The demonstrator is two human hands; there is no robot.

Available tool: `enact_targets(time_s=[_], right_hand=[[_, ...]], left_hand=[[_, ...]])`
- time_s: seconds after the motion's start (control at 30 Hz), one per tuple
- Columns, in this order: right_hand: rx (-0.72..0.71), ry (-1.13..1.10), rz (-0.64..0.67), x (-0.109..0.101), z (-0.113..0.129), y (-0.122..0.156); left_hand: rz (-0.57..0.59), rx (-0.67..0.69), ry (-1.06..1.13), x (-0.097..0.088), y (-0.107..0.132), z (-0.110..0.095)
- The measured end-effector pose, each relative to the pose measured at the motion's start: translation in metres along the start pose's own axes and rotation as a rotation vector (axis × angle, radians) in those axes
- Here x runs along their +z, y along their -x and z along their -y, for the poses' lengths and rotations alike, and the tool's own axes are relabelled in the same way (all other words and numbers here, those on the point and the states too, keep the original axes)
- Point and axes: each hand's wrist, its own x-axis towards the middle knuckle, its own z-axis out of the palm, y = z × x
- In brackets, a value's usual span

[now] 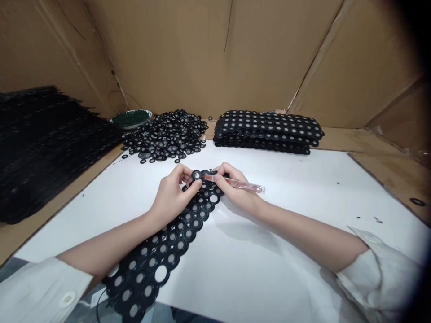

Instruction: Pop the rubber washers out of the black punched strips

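Note:
A long black sheet of punched rings (161, 255), many with grey mesh centres, lies on the white board (286, 251) and runs from the near left edge up to my hands. My left hand (171, 195) rests on the sheet's far end and pinches a single black ring (196, 175) between thumb and fingers. My right hand (234, 188) is closed round a clear pink pen-like tool (240, 184), its tip pointing left at that ring. Both hands nearly touch each other.
A heap of loose black rings (166, 137) lies behind my hands, with a green dish (132, 119) to its left. A stack of ring sheets (267, 131) sits at the back right. A dark pile (43, 143) fills the left. Cardboard walls (215, 54) enclose the bench.

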Motion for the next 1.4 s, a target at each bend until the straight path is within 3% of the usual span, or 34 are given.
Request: enact_targets(time_s=[0.87,0.97,1.2,1.3,1.4], right_hand=[[-0.177,-0.020,0.004,-0.001,0.004,0.006],[-0.249,-0.010,-0.068,-0.005,0.004,0.005],[-0.442,-0.047,-0.408,-0.009,0.012,0.006],[-0.629,0.039,-0.411,-0.012,0.012,0.005],[-0.789,0.258,-0.320,-0.015,0.008,0.003]], left_hand=[[-0.159,0.152,-0.128,0.003,0.006,0.004],[-0.183,0.209,-0.150,0.002,0.007,0.005],[-0.227,0.353,-0.225,0.002,0.009,0.006],[-0.223,0.392,-0.242,0.003,0.010,0.006],[-0.219,0.419,-0.260,0.002,0.011,0.005]])
